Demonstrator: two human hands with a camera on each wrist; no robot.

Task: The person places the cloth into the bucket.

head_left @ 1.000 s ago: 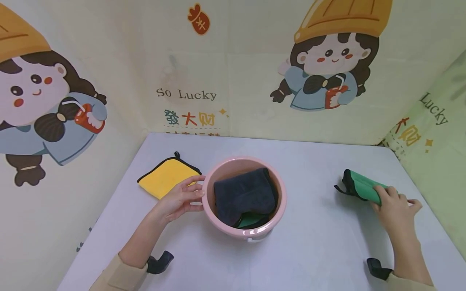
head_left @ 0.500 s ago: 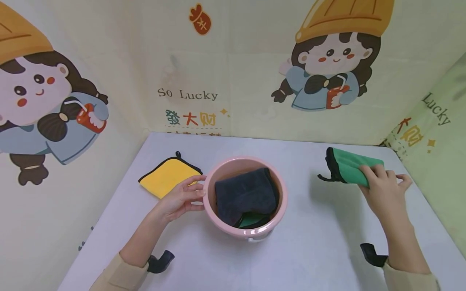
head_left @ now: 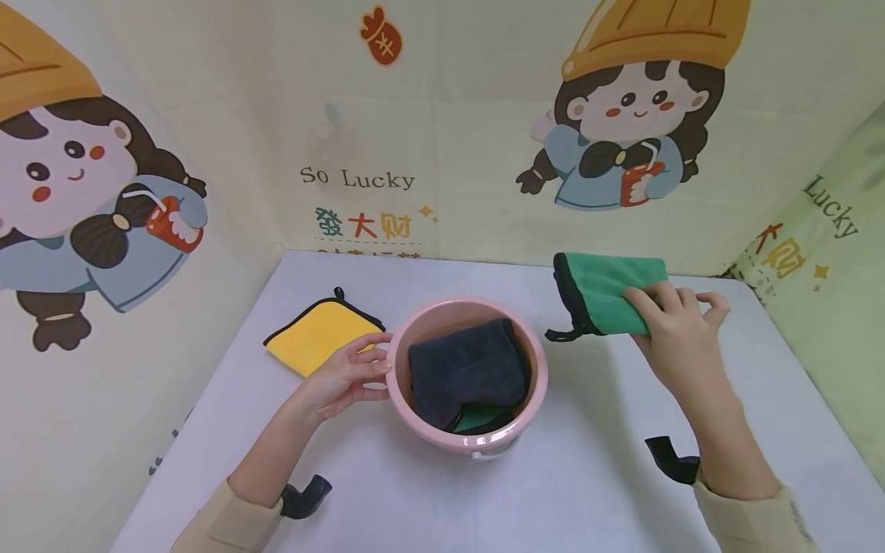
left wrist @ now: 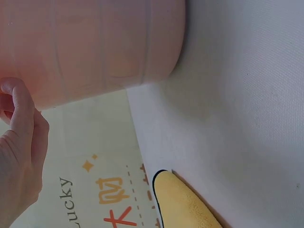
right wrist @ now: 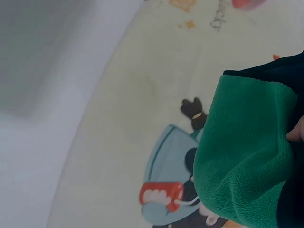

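Grips folded green plush cloth w/ black edging & loop [head_left: 615, 288] in right hand [head_left: 681, 334], up off white table [head_left: 415, 499], to right of bucket & not over it. Has fingers closed on cloth's near-right end, rest sticking out free; prob. held so to save the fold. Can't tell thumb's place underneath.

Rests left hand [head_left: 339, 380] on outer left side of round glossy pink plastic bucket [head_left: 477, 442], fingers part-spread, slightly bent, touching but not wrapped round it; prob. to steady it vs. sliding. Holds, inside bucket, folded dark navy plush cloth [head_left: 466, 372] on top, w/ black-edged green cloth [head_left: 477, 418] peeking out below; presumably laid folded to save room.

Has flat yellow cloth w/ black edging & loop [head_left: 314, 334] lying left of bucket, part hidden behind left hand; prob. there for easy reach.

Gets bucket's contents from head view only. Gets ribbed outer wall & bucket's base edge on table from left wrist view, plus yellow cloth's fuzzy pile. Gets held cloth's thick pile, rolled fold & darker face from right wrist view, but just one fingertip [right wrist: 297, 132] at frame edge.
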